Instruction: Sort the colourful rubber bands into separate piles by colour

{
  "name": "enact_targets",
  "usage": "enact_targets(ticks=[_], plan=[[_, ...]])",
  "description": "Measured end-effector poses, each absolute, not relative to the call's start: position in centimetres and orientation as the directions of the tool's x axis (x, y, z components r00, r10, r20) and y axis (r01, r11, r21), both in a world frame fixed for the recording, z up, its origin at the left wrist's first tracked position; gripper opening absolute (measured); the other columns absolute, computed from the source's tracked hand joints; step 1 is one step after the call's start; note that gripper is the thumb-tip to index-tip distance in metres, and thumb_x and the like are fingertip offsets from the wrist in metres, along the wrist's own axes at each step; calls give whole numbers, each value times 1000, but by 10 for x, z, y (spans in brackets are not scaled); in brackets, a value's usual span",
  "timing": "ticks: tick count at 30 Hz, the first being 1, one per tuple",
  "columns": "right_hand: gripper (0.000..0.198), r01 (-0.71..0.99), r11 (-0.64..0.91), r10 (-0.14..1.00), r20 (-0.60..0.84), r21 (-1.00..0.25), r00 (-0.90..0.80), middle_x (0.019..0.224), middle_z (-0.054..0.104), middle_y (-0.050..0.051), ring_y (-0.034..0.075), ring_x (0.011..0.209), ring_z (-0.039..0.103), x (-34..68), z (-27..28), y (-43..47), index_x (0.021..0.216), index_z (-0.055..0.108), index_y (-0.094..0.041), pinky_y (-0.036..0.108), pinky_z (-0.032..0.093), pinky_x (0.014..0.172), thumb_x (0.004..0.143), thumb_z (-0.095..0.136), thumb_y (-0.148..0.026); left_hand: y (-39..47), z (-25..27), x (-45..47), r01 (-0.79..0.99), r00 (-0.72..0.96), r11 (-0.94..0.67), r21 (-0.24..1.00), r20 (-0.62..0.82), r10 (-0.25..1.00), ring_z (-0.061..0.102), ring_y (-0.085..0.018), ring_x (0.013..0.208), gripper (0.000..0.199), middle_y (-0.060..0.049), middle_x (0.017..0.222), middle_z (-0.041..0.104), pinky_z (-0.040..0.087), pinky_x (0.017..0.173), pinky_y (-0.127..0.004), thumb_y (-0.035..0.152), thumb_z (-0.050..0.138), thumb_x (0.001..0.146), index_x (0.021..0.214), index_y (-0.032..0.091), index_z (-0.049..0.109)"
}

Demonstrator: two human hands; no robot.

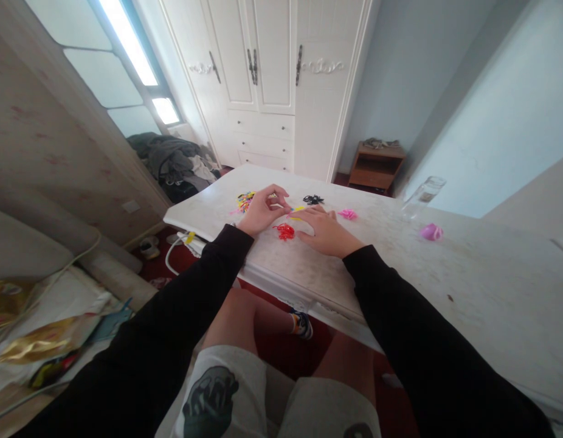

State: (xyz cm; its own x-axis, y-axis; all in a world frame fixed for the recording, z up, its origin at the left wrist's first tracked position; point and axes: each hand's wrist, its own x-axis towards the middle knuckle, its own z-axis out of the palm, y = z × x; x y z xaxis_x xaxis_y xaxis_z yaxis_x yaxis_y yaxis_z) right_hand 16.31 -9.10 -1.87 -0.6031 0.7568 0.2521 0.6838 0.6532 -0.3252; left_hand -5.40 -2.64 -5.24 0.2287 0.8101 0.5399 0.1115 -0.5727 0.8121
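Observation:
My left hand (263, 210) hovers over the table with thumb and fingertips pinched together. Tiny blue and pink bits show at its fingertips, too small to name. My right hand (329, 231) lies low over the table, fingers stretched out and thumb apart, its fingertips by a few yellow strands (298, 208). Beneath and between the hands sits a small heap of red strands (285, 232), which look like rubber bands. A mixed multicoloured heap (245, 201) is partly hidden behind my left hand. Black strands (313, 199) lie beyond my right hand, and a pink bundle (348, 214) to its right.
A clear glass bottle or jar (425, 196) and a purple-pink balloon-like item (431, 232) are on the right of the white marbled table (400, 286). A white cable (169, 252) hangs at the left edge. A white wardrobe (272, 67) stands behind.

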Motion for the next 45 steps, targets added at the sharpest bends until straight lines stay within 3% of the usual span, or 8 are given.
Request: enact_targets(ticks=[6, 10, 14, 18, 27, 39, 41, 45], plan=[[53, 682, 659, 750, 210, -316, -627, 156, 56, 12, 34, 141, 46, 156, -25, -92, 149, 56, -26, 64, 40, 108, 96, 51, -29, -26, -52, -55, 95, 237, -578, 810, 545, 804, 73, -15, 80, 36, 2, 86, 60, 61, 77, -29, 26, 85, 72, 97, 19, 60], [46, 705, 645, 764, 278, -297, -582, 146, 65, 13, 34, 135, 52, 160, -21, -87, 138, 65, -23, 59, 40, 106, 94, 52, -28, -24, -53, -56, 87, 206, -594, 800, 568, 797, 72, -15, 81, 37, 2, 87, 58, 61, 77, -29, 27, 86, 72, 95, 19, 59], [33, 852, 442, 867, 377, -280, -325, 119, 77, 14, 34, 118, 61, 184, -10, -74, 108, 78, -20, 53, 37, 103, 92, 50, -25, -23, -56, -57, 119, 186, -570, 813, 546, 817, 73, -16, 84, 41, 2, 87, 58, 61, 77, -29, 29, 88, 70, 98, 19, 60], [30, 951, 180, 927, 366, -252, -79, 97, 79, 14, 35, 108, 63, 216, -5, -61, 89, 78, -18, 52, 36, 97, 89, 49, -24, -25, -56, -57, 139, 208, -567, 812, 536, 818, 75, -18, 84, 40, 2, 86, 60, 60, 74, -27, 29, 86, 71, 100, 19, 61], [24, 957, 39, 951, 305, -286, 53, 94, 79, 15, 34, 103, 67, 241, -8, -52, 84, 80, -17, 51, 37, 98, 84, 56, -23, -27, -56, -57, 131, 212, -558, 820, 526, 824, 75, -17, 85, 39, 2, 86, 60, 59, 71, -25, 27, 85, 71, 101, 19, 61], [27, 943, 88, 924, 379, -320, 42, 97, 78, 15, 35, 104, 63, 236, -3, -54, 88, 78, -18, 51, 39, 94, 88, 52, -24, -27, -57, -57, 118, 226, -535, 837, 502, 835, 75, -17, 87, 42, 2, 87, 61, 61, 74, -26, 27, 87, 70, 102, 19, 61], [28, 918, 197, 907, 419, -345, -37, 103, 78, 15, 33, 106, 63, 227, -4, -57, 93, 78, -18, 49, 41, 94, 90, 50, -24, -28, -56, -57, 112, 227, -530, 841, 497, 837, 75, -18, 86, 42, 2, 86, 61, 61, 74, -27, 27, 87, 70, 102, 19, 61], [26, 780, 534, 819, 429, -326, -381, 119, 76, 13, 32, 118, 61, 197, -8, -72, 104, 77, -20, 48, 42, 100, 91, 55, -27, -32, -52, -57, 122, 235, -547, 828, 512, 826, 74, -17, 83, 41, 2, 85, 61, 59, 70, -25, 27, 87, 70, 100, 19, 61]])
